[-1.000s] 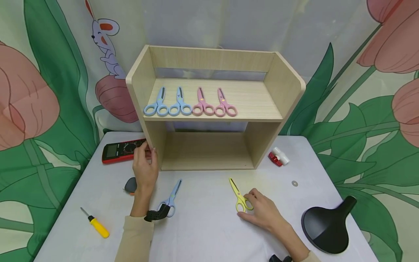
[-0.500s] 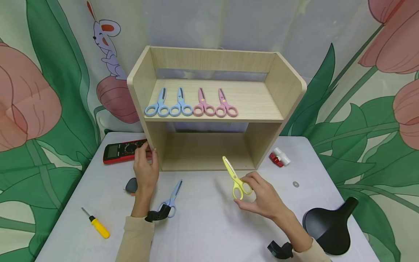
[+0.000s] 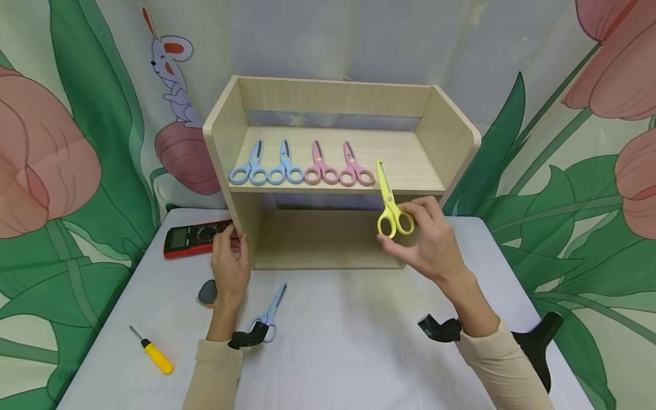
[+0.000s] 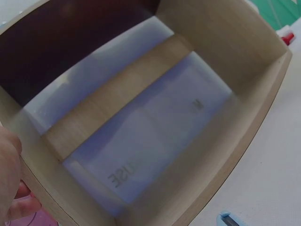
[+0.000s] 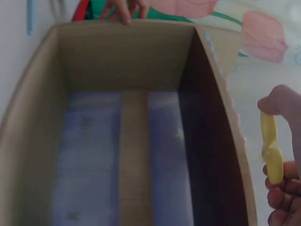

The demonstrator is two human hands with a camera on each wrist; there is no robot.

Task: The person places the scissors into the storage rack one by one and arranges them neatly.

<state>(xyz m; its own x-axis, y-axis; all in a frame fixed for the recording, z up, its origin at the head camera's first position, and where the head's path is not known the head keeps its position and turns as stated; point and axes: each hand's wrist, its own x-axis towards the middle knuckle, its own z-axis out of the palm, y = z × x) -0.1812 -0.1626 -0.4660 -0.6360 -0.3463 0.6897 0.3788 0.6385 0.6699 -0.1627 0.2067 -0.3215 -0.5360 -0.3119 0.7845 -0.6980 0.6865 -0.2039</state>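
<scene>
Between thumb and fingers my right hand (image 3: 429,242) pinches the yellow scissors (image 3: 388,208) by their handle loops, blades pointing up, in front of the shelf's right part. The right wrist view shows the yellow handles (image 5: 271,148) edge-on beside the upper board. My left hand (image 3: 230,265) rests on the lower left side panel of the wooden shelf (image 3: 328,239), fingers on its edge. Two blue scissors (image 3: 249,165) and two pink scissors (image 3: 320,165) lie in a row on the upper board. Another pair of blue scissors (image 3: 267,316) lies on the table, partly covered by the left wrist camera.
A red multimeter (image 3: 195,238) lies behind my left hand, with a small dark grey object (image 3: 207,292) nearer. A yellow screwdriver (image 3: 158,357) is at the table's left. At the right, a black broad-headed object (image 3: 535,350) is partly behind my right sleeve.
My right hand has lifted the yellow scissors off the table and carried them up and forward to the height of the upper board. My left hand stays on the side panel.
</scene>
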